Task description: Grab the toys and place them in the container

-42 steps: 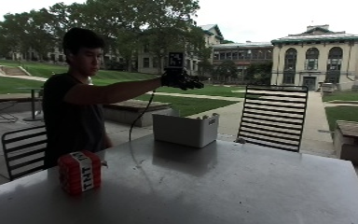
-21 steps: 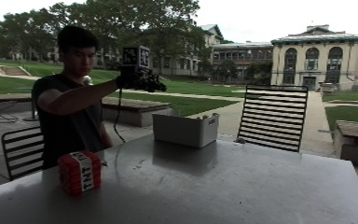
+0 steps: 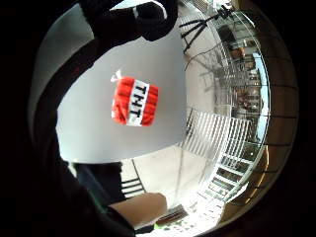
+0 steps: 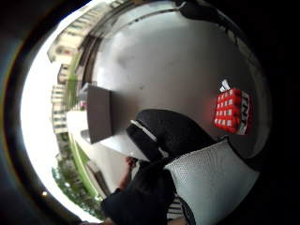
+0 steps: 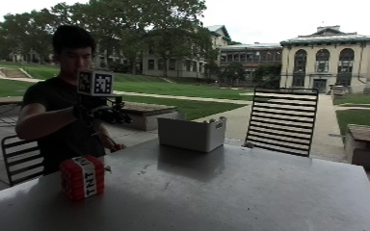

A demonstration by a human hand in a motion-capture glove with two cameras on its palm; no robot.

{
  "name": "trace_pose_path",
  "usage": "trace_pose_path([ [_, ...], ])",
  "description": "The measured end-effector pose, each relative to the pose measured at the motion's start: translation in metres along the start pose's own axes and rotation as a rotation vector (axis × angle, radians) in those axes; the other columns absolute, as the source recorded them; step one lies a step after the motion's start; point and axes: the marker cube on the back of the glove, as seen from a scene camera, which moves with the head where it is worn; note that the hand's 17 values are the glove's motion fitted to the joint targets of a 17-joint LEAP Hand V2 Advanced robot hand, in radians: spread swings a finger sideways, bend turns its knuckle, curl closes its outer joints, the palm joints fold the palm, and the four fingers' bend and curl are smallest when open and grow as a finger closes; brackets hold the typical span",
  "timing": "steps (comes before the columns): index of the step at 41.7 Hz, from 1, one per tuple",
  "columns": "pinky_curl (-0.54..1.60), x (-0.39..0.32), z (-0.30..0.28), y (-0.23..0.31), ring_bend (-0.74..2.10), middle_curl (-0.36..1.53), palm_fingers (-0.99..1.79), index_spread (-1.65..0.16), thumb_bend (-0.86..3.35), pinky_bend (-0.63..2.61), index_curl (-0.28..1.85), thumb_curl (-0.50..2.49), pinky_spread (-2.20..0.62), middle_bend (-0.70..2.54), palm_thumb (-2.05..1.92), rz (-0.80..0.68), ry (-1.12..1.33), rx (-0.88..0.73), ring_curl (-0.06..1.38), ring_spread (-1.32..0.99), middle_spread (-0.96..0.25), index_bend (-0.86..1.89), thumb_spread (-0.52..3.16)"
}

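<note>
Swung back from the container [image 5: 192, 133], the empty, loosely curled hand [image 5: 108, 114] hovers above the TNT toy [image 5: 82, 176].

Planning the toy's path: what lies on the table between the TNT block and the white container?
Nothing: bare tabletop runs between the TNT block and the white container, shown in the outside view.

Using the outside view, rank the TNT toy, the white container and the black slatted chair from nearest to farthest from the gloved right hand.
1. TNT toy: on the table's near corner, below the gloved right hand.
2. White container: at the table's far edge.
3. Black slatted chair: beyond the container.
</note>
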Motion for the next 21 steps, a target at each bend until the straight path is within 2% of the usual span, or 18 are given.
trace_pose_path([
  [13, 0.34, 0.07, 0.086, 0.005, 0.18, 0.39, -0.11, -0.38, -0.05, 1.1, 0.44, 0.24, 0.07, 0.12, -0.06, 0.092, 0.014, -0.129, 0.21, -0.13, -0.06, 0.18, 1.07],
  [21, 0.37, 0.092, 0.134, 0.007, 0.16, 0.34, -0.15, -0.38, -0.04, 1.21, 0.42, 0.25, 0.06, 0.1, -0.02, 0.14, -0.01, -0.192, 0.2, -0.08, -0.05, 0.13, 1.05],
])
